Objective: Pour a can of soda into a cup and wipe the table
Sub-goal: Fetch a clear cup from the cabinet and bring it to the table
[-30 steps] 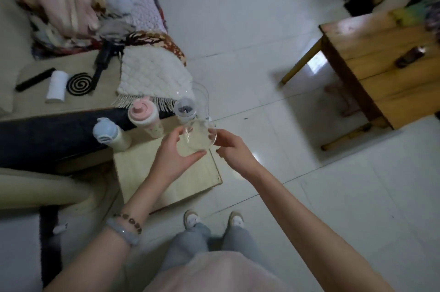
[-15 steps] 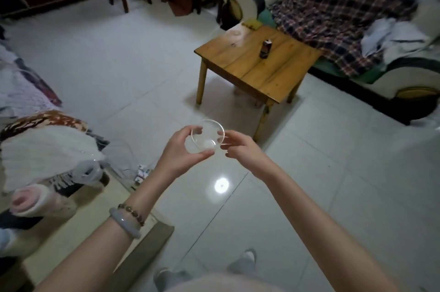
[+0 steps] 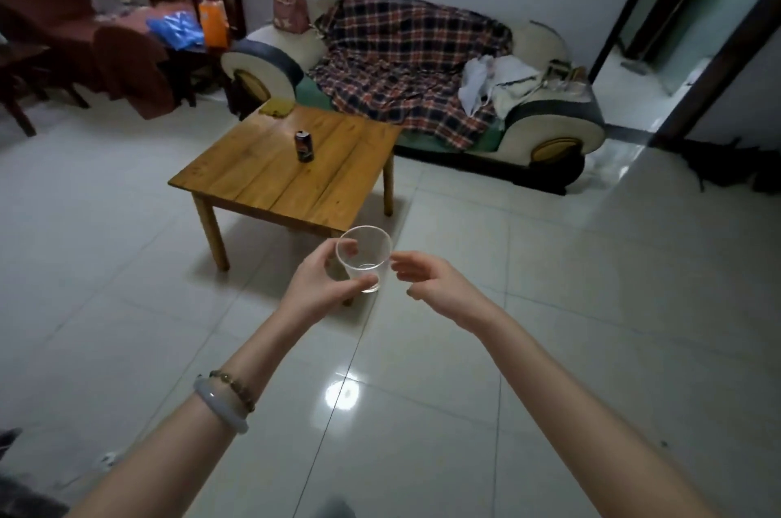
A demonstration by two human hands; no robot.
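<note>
sofa | plaid blanket draped over it | pink backpack on it

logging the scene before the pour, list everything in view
table: one, brown wood, on tiled floor
soda can: one, dark, upright on table
yellow cloth: one, yellow, table's far corner
cup: one, clear, held up on table's near side
sofa: one, cream, behind table
plaid blanket: one, red-navy, over sofa
backpack: one, pink, on sofa arm
bracelets: two, pale and brown, left wrist
left grip: one, holds the cup
right grip: one, open, beside the cup
</note>
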